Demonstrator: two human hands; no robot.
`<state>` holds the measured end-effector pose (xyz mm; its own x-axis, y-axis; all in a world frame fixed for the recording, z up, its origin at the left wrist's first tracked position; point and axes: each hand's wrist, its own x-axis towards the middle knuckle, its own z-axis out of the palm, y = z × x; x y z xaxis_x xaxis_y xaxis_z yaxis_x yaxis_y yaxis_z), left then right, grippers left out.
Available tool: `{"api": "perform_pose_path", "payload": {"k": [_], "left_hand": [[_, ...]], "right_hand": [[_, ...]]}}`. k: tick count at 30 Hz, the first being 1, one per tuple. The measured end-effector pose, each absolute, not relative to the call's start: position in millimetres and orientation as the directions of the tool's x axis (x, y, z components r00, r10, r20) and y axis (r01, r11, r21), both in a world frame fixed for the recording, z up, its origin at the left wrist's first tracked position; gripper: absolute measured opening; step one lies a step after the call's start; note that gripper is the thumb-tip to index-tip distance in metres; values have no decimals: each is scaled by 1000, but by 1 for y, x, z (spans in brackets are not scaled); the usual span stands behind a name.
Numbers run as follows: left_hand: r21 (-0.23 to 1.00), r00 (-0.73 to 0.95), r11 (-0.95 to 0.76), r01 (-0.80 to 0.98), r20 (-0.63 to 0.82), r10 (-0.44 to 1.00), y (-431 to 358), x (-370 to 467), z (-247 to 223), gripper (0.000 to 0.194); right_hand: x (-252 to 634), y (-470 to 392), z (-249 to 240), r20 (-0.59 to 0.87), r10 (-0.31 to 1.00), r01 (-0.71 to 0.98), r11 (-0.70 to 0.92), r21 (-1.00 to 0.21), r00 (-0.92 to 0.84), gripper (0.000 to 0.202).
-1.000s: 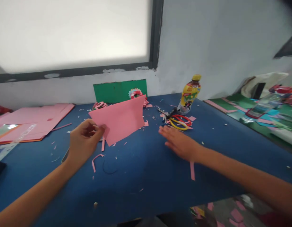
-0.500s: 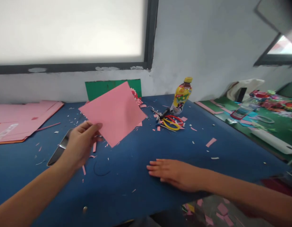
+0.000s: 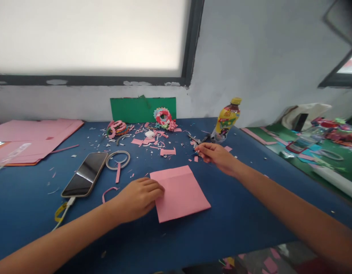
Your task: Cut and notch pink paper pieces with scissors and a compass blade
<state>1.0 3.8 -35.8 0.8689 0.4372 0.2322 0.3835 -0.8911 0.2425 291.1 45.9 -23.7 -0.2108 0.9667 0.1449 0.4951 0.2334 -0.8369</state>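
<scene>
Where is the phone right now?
In the head view, the phone lies on the table's left side, just left of the tape roll.

On the counter (image 3: 238, 213), the phone (image 3: 85, 175) lies left of the paper sheet (image 3: 180, 194), tape roll (image 3: 126, 164) just beside it; scraps (image 3: 149, 140) sit behind the sheet, and over to their right, the bottle (image 3: 225, 121) stands before the wall (image 3: 238, 49).

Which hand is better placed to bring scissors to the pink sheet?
Right, I'd judge: the right hand is at the scissors, while the left hand is at the sheet's left edge, farther from them.
</scene>
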Motion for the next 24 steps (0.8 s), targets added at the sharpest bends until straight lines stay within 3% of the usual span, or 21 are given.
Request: {"api": "perform_pose_path", "payload": {"k": [3, 7, 10, 14, 16, 20, 24], "left_hand": [[302, 873, -847, 438, 83, 481, 4, 5, -33, 41], [346, 828, -792, 504, 69, 557, 5, 15, -24, 33], [307, 807, -782, 543, 65, 586, 3, 20, -28, 30], [260, 791, -763, 591, 0, 612, 1, 16, -44, 58], [259, 800, -765, 590, -57, 597, 2, 13, -49, 67], [261, 807, -767, 586, -101, 582, 3, 11, -52, 68], [253, 807, -769, 587, -110, 580, 3, 11, -51, 73]], "right_hand": [[282, 45, -22, 110, 949, 473, 245, -846, -295, 36], [268, 50, -22, 105, 920, 529, 307, -791, -377, 34], [265, 56, -28, 136, 901, 619, 387, -684, -413, 33], [271, 66, -50, 209, 854, 676, 508, -534, -477, 37], [275, 74, -61, 281, 847, 703, 531, -473, -451, 36], [277, 83, -66, 430, 833, 756, 521, -397, -349, 29], [263, 64, -60, 444, 812, 741, 554, -380, -379, 29]]}}
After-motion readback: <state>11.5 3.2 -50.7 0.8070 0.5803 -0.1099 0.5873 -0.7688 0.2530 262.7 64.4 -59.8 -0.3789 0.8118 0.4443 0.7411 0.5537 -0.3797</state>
